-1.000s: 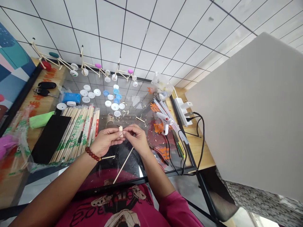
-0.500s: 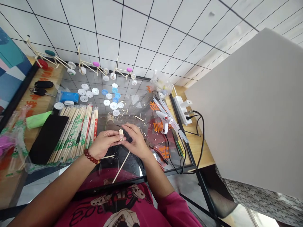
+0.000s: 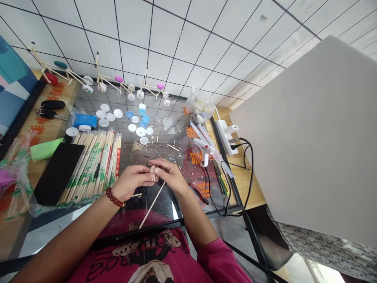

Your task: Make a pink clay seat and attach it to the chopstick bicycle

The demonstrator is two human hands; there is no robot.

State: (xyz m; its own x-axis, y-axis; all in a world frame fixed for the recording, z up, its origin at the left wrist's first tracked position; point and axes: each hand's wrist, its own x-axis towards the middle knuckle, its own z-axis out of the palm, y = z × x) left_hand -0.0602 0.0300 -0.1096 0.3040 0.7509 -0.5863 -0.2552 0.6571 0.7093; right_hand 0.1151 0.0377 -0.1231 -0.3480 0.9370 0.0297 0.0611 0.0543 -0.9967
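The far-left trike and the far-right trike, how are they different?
The left trike has a green seat, the right trike a pink seat. The left trike has a red front wheel, the right trike a white front wheel. Both have stick frames and white back wheels.

Short bundle of pale, slim wooden sticks [image 3: 152, 173] now lower, closer to the wearer, more hidden by fingers. Bare right hand [image 3: 171, 175], spread open half a second ago, closes in, thumb against bundle. Bare left hand [image 3: 131, 181] also lower. Long, thin, pale wooden stick [image 3: 151, 206] shows more upper length than half a second ago.
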